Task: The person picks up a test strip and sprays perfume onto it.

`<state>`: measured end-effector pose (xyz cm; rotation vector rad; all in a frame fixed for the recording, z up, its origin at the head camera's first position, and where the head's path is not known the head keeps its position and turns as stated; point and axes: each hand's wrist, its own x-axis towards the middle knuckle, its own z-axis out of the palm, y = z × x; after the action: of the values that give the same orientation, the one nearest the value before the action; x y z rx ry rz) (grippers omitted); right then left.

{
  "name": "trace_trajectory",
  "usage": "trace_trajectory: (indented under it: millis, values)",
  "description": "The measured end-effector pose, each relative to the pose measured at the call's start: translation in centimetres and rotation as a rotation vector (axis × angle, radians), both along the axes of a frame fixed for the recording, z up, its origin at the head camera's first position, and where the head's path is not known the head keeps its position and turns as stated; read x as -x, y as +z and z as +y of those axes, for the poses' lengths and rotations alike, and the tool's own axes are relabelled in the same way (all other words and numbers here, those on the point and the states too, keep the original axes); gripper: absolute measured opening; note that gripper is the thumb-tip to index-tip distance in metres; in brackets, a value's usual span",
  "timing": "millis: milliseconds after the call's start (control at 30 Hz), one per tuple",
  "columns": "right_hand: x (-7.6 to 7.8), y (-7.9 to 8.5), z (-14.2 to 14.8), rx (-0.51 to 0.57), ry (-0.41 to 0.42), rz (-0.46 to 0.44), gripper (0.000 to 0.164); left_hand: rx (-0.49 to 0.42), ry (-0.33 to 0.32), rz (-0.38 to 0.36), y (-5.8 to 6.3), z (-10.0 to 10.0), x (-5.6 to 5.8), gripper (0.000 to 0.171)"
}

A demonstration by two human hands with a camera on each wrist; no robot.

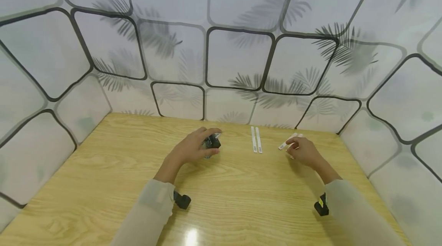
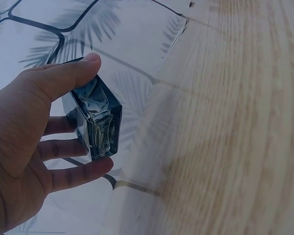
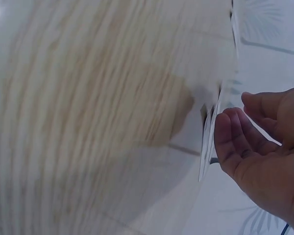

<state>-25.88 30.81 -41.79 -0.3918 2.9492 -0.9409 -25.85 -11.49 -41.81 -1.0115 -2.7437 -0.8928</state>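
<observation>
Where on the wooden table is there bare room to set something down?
Bare: the table left of the left hand, and the middle between both sleeves. Crowded: at the bottle, the two parallel strips, and the right hand, beside more strips.

Bright head view, with white glare [image 1: 191, 236] low on the yellow wood-grain surface [image 1: 241, 192]; wrist views dimmer and softer.

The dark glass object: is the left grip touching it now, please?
Touching. The left wrist view shows it: the left grip holds the dark glass object, thumb on its upper edge and one fingertip against its lower end.
</observation>
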Motion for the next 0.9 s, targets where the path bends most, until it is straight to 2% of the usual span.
trace_trajectory:
  millis: [100,300,433,700,900]
  values:
    - [-0.2,-0.3,0.7,-0.073,0.022,0.04,0.03,0.002,0.001,-0.001,0.1,0.0,0.0,0.065]
    - [-0.3,-1.1,1.8,-0.142,0.062,0.038,0.035,0.004,0.003,-0.015,0.1,0.0,0.0,0.065]
    - [-0.1,-1.8,2.4,-0.187,0.091,0.065,0.03,0.006,0.006,-0.02,0.0,0.0,0.0,0.065]
    - [0.0,-2.4,3.1,-0.218,0.133,0.134,0.011,0.009,-0.004,-0.018,0.1,0.0,-0.1,0.065]
    - [-0.5,-2.2,3.9,-0.248,0.127,0.135,0.01,0.014,0.002,-0.021,0.2,0.1,-0.1,0.065]
